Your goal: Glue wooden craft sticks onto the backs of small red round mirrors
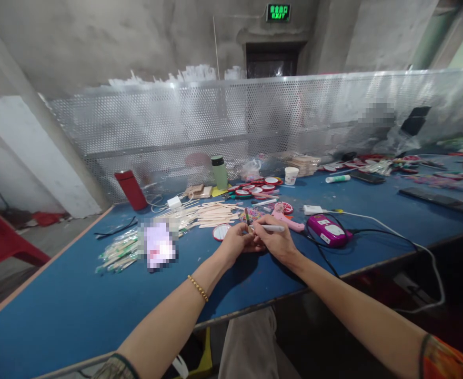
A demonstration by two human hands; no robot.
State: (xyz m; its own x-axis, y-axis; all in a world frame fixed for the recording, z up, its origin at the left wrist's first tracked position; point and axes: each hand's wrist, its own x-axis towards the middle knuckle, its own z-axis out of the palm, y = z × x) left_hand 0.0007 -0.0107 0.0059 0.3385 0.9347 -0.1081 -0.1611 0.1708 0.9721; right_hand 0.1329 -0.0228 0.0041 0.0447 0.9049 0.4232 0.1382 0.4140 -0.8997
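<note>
My left hand (236, 243) is closed on a thin wooden stick (247, 217) that stands up from the fingers, its upper part coloured green and reddish. My right hand (278, 243) grips a white pen (274, 228), with the fingertips touching the left hand's. Where pen and stick meet is hidden by the fingers. Just left of the hands lies a round white disc with a red rim (220, 232). Behind them spread bare wooden sticks (215, 215) and small colourful pieces (251, 215). A pink glue gun (289, 218) lies close to the right hand.
The blue table (77, 310) carries a purple device (328, 230) with cables, a blurred-out phone (158, 245), bundled sticks (121, 252), a red bottle (131, 190), a green bottle (219, 173), a paper cup (291, 176) and red-rimmed discs (257, 188). A perforated metal screen (168, 126) stands behind.
</note>
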